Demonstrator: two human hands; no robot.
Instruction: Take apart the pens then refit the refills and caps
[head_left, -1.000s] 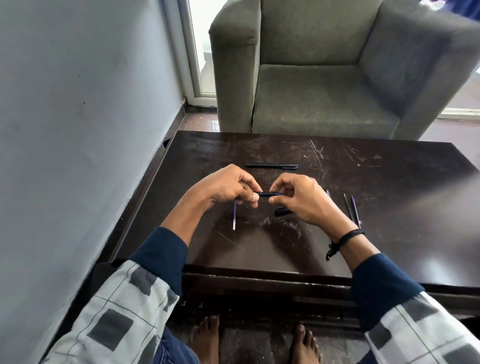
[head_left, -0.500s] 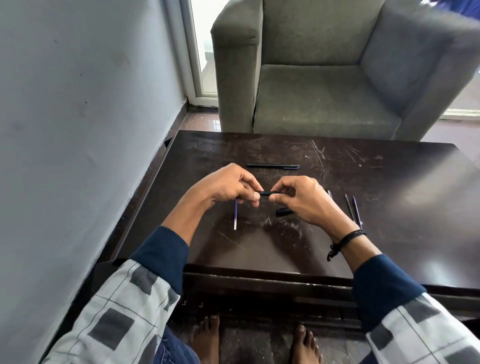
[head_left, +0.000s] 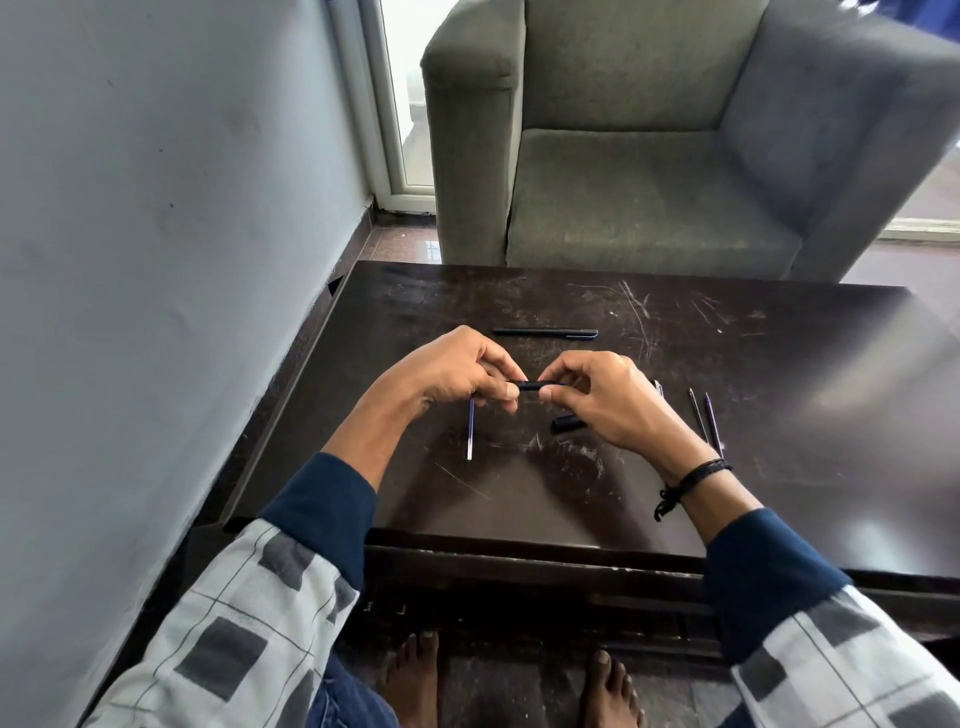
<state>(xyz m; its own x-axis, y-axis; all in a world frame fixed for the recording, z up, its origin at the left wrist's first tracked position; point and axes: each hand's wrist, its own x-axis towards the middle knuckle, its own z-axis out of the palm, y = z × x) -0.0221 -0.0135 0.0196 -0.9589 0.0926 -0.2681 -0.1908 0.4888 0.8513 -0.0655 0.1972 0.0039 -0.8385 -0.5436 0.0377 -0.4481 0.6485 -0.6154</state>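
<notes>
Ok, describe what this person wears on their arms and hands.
The left sleeve and right sleeve are pale, checked with dark grey squares, over navy cuffs. A black cord bracelet circles the right wrist. The left hand and right hand are bare: no gloves.

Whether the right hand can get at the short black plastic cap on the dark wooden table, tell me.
Probably yes: the short black cap lies bare beside the right hand, though that hand pinches the dark pen barrel.
</notes>
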